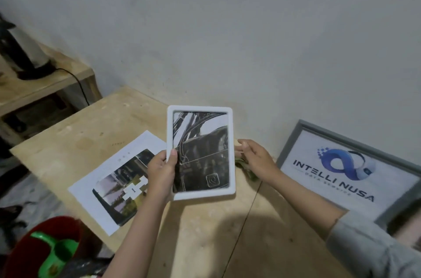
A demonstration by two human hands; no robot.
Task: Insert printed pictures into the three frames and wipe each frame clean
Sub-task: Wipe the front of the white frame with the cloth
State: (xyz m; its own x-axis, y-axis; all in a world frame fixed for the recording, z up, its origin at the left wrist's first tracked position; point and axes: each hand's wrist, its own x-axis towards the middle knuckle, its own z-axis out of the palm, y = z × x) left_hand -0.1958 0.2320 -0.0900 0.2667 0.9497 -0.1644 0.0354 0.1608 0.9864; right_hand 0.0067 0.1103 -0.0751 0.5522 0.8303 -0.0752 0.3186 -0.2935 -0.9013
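Left hand (160, 170) grips white frame (201, 152) upright; right hand (255, 159) holds green cloth (247, 167) beside it.

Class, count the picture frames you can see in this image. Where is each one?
2. A white plastic frame is held up over the wooden table; a grey frame with a logo print leans against the wall. A third may be hidden.

white frame (201, 195): smooth plastic | table (205, 232): bare matt wood

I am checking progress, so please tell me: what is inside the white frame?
The white frame holds a dark black-and-white printed picture. The left hand grips its left edge, thumb covering a small part. The frame's back is hidden.
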